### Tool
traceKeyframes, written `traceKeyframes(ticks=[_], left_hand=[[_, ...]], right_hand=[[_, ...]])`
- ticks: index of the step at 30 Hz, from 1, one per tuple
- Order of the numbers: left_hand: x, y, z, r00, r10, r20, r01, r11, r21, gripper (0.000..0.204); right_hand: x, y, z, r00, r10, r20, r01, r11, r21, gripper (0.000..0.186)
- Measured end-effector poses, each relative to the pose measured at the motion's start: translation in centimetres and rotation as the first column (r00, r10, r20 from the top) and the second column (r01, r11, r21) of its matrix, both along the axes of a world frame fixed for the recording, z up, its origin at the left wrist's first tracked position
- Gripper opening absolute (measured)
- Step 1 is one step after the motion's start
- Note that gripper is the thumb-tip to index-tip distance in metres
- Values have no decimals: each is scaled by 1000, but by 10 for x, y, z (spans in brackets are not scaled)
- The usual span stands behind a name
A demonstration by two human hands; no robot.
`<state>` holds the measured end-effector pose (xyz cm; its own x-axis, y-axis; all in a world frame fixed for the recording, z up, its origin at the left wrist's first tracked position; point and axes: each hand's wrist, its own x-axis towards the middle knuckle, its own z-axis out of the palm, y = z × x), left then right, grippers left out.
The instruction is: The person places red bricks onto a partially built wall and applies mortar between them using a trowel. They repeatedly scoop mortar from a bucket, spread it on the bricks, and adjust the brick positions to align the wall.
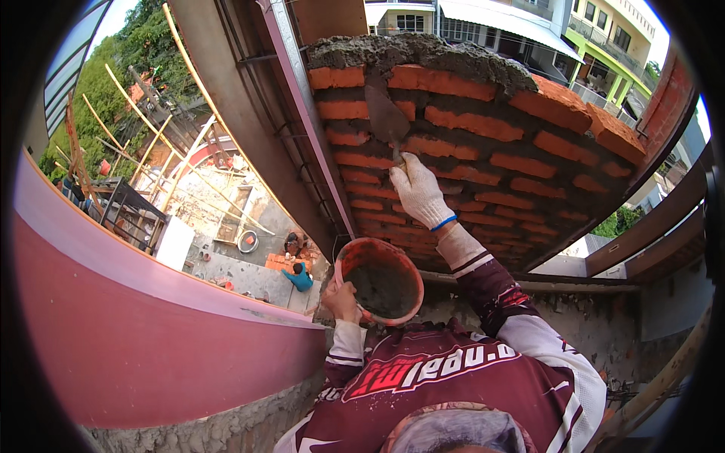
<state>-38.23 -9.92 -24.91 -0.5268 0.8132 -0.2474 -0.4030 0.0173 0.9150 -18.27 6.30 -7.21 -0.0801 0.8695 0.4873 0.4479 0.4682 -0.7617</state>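
Observation:
My right hand, in a white knit glove with a blue cuff, grips a trowel whose blade lies against the upper left of a red brick wall, just below the wet grey mortar along its top. My bare left hand holds an orange bucket by its left rim, below the trowel. Grey mortar shows inside the bucket.
A metal post stands left of the wall. A pink ledge borders a drop at left, with bamboo poles and two people working far below. A pole lies at lower right; buildings stand beyond.

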Motion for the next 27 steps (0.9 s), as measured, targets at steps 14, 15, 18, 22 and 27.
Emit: traceKeyframes(ticks=[14, 15, 18, 22, 27], left_hand=[[2, -14, -24, 998, 66, -2, -66, 997, -51, 61], [3, -15, -22, 996, 85, 17, -85, 996, -39, 61], [6, -18, -20, 992, 123, 39, -122, 992, -19, 59], [5, -22, -32, 980, 195, 35, -194, 981, -24, 46], [1, -19, -53, 979, 203, -28, -205, 975, -80, 15]], right_hand=[[81, 6, 247, 378, -714, 590, -64, 615, 786, 26], [77, 15, 261, 266, -788, 555, -113, 546, 830, 25], [61, 33, 280, 53, -852, 522, -218, 500, 838, 28], [71, 27, 285, -63, -831, 552, -238, 550, 801, 25], [121, -1, 277, -110, -848, 519, -207, 530, 822, 26]])
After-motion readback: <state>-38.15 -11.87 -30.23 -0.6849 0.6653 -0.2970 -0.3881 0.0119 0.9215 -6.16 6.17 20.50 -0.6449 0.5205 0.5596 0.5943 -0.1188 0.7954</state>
